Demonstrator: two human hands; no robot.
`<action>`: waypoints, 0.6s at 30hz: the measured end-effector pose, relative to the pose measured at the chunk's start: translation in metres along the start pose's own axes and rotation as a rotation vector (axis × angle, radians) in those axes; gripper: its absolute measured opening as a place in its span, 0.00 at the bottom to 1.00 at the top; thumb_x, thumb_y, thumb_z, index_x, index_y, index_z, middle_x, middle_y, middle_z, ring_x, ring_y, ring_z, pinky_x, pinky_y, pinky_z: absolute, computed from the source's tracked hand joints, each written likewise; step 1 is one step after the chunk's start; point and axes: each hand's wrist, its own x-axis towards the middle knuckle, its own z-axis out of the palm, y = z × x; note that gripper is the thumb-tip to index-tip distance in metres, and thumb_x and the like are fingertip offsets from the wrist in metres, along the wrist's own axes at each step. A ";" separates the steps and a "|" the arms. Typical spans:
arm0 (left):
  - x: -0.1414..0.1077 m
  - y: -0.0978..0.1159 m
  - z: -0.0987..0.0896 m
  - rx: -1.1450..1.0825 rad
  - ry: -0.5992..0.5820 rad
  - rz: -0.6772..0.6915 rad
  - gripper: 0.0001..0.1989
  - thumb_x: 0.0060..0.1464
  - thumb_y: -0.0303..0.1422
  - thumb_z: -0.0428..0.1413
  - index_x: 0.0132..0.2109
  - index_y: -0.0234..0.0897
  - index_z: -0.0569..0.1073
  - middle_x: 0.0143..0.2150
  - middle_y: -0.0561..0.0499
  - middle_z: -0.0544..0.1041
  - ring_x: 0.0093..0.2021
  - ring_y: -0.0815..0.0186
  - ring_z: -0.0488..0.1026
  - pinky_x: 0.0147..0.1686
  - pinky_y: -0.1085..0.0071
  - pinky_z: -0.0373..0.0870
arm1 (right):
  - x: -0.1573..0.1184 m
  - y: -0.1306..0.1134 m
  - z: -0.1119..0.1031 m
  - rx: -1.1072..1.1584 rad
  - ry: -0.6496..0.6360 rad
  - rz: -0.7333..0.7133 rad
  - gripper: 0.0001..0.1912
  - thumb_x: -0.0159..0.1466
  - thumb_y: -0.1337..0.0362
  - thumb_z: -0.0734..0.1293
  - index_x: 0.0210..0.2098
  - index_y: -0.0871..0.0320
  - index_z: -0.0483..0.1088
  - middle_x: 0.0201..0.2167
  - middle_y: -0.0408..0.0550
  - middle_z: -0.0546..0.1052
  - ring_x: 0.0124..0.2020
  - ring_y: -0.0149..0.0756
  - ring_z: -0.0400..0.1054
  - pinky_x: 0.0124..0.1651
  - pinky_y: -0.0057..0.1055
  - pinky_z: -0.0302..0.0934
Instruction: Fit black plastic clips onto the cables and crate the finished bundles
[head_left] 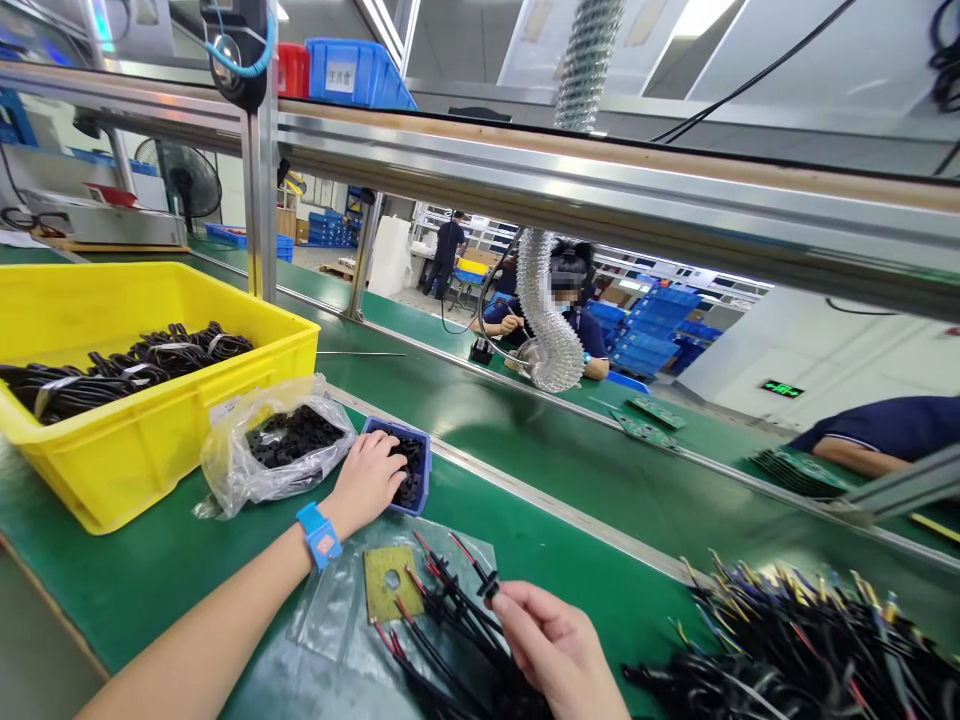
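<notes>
My left hand (369,474), with a blue strap on its wrist, reaches over the rim of a small blue bin (427,470). Its fingers are spread over small black plastic parts (409,468) in the bin, and the fingertips are partly hidden. Between thumb and fingers, my right hand (556,640) pinches a black cable (484,580) with red and black wire ends and a small black piece around it. Several similar cables (442,640) lie just left of that hand, on a clear plastic bag (330,610) beside a yellowish square pad with a hole (379,590).
A yellow crate (150,450) of bundled black cables stands left, beside an open bag of black parts (292,440). Many wires (810,640) are heaped at right. Beyond a metal rail, a person (592,330) sits near a flexible duct (551,330). Circuit boards (795,470) lie at right.
</notes>
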 end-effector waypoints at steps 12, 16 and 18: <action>-0.001 -0.007 -0.002 0.041 -0.017 0.004 0.10 0.54 0.24 0.49 0.39 0.35 0.74 0.45 0.44 0.72 0.49 0.55 0.63 0.48 0.55 0.62 | 0.014 0.015 -0.014 -0.381 0.105 -0.314 0.20 0.59 0.50 0.60 0.33 0.60 0.73 0.18 0.45 0.70 0.19 0.34 0.62 0.20 0.27 0.56; -0.003 -0.017 -0.006 0.008 -0.066 0.070 0.10 0.53 0.23 0.51 0.40 0.38 0.75 0.48 0.48 0.73 0.49 0.58 0.64 0.48 0.61 0.65 | 0.018 0.015 -0.011 -1.035 0.085 -0.530 0.17 0.63 0.61 0.55 0.34 0.56 0.74 0.27 0.50 0.76 0.27 0.39 0.71 0.24 0.29 0.63; -0.004 -0.018 -0.007 -0.004 -0.066 0.076 0.10 0.53 0.24 0.52 0.40 0.37 0.75 0.48 0.48 0.73 0.49 0.58 0.64 0.49 0.60 0.64 | 0.015 0.012 -0.008 -1.202 0.052 -0.559 0.16 0.63 0.63 0.55 0.33 0.56 0.74 0.27 0.50 0.76 0.27 0.40 0.71 0.24 0.30 0.64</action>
